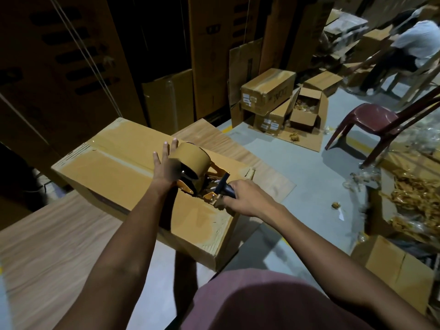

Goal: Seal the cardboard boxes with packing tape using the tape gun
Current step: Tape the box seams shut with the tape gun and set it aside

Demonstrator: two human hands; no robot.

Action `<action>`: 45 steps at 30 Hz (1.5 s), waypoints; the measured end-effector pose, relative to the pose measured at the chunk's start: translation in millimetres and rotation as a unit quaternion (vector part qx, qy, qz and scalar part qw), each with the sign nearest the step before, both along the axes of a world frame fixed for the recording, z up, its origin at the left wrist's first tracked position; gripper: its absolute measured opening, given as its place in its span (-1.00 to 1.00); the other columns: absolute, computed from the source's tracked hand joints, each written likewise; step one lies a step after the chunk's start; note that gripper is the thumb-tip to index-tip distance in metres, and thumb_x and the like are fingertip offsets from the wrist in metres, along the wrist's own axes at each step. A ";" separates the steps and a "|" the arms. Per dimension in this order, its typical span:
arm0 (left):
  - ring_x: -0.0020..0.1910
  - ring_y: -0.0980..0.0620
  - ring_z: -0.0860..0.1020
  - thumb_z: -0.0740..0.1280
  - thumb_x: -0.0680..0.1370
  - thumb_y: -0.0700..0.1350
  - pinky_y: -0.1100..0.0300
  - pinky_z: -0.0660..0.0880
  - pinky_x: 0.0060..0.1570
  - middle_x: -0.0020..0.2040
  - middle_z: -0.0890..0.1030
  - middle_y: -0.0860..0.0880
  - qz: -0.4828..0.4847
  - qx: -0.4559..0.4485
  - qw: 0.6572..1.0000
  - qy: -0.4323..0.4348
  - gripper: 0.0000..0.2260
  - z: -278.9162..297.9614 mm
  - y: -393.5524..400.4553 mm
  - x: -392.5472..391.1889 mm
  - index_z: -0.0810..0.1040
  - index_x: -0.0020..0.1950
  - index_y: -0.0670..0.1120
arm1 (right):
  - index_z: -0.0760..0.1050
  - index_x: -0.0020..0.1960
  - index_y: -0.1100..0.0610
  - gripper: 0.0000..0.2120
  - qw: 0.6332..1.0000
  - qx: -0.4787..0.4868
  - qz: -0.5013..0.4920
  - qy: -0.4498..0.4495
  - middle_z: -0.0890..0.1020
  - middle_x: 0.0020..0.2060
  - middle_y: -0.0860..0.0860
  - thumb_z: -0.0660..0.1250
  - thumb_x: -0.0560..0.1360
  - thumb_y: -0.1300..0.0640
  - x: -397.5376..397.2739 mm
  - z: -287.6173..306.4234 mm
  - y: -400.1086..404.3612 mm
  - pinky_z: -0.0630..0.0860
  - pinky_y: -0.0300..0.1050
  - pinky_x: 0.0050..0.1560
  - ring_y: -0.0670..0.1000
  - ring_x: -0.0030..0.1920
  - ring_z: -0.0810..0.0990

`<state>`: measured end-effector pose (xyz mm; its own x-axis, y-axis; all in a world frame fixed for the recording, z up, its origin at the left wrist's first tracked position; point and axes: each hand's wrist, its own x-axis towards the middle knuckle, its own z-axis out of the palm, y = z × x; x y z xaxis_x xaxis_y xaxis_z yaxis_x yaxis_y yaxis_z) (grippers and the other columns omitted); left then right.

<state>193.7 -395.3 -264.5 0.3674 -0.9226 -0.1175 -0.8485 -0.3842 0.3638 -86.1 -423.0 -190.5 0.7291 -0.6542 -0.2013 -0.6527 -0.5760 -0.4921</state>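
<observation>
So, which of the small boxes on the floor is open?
The small box nearest the red chair: its flaps stand up and golden pieces show inside. The box left of it is closed.

The cardboard box [123,177] fills the middle of the bench [54,246], with the tape gun [197,172] standing on its lid. Bare bench top lies open to the near left. Stacked cartons [59,63] wall off the far side. To the right, floor [309,177] opens toward a maroon chair [364,125] and loose boxes [283,101].
</observation>
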 end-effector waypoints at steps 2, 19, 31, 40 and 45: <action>0.62 -0.20 -0.27 0.54 0.40 0.25 -0.34 -0.20 0.50 0.65 -0.28 -0.05 -0.007 0.027 0.995 -0.092 0.15 13.2 -4.8 -5.6 -0.31 0.63 0.17 | 0.32 -0.26 -0.05 -0.71 1.000 -0.003 -0.006 0.015 0.47 -0.33 -0.04 0.35 0.57 0.00 -15.8 -0.9 -1.7 0.26 -0.12 -0.37 -0.05 -0.34 0.45; 0.63 -0.19 -0.19 0.40 0.43 0.39 -0.33 -0.11 0.51 0.67 -0.12 -0.05 -0.057 -0.002 0.993 -0.102 0.00 -3.0 -27.0 -44.5 -0.04 0.67 0.03 | 0.38 -0.24 0.00 -0.75 0.999 0.015 -0.029 -0.034 0.52 -0.33 0.00 0.36 0.56 0.02 -43.2 -8.0 8.4 0.35 -0.06 -0.33 0.05 -0.30 0.52; 0.62 -0.24 -0.25 0.14 0.69 0.20 -0.36 -0.23 0.49 0.66 -0.22 -0.11 -0.001 0.046 0.997 -0.069 -0.29 11.3 -25.0 -86.8 -0.20 0.66 0.00 | 0.37 -0.27 0.09 -0.76 0.994 0.064 -0.076 -0.041 0.47 -0.39 -0.02 0.38 0.49 0.12 -90.9 -27.5 10.9 0.33 -0.04 -0.34 0.01 -0.38 0.44; 0.62 -0.20 -0.28 0.29 0.56 0.33 -0.35 -0.26 0.48 0.65 -0.27 -0.08 -0.055 0.003 0.993 -0.104 -0.09 1.0 -17.4 -109.0 -0.24 0.66 0.09 | 0.40 -0.26 0.03 -0.72 0.985 0.047 -0.149 -0.076 0.56 -0.33 0.04 0.47 0.49 0.07 -87.0 -34.5 19.7 0.40 -0.04 -0.35 0.07 -0.31 0.55; 0.61 -0.20 -0.30 0.40 0.48 0.32 -0.31 -0.32 0.48 0.65 -0.29 -0.11 -0.083 0.012 0.989 -0.125 0.00 0.2 -10.7 -103.5 -0.15 0.67 0.01 | 0.29 -0.34 0.02 -0.64 0.990 0.006 -0.118 -0.072 0.42 -0.43 -0.06 0.42 0.49 0.06 -88.8 -9.1 14.4 0.25 -0.09 -0.39 0.00 -0.40 0.42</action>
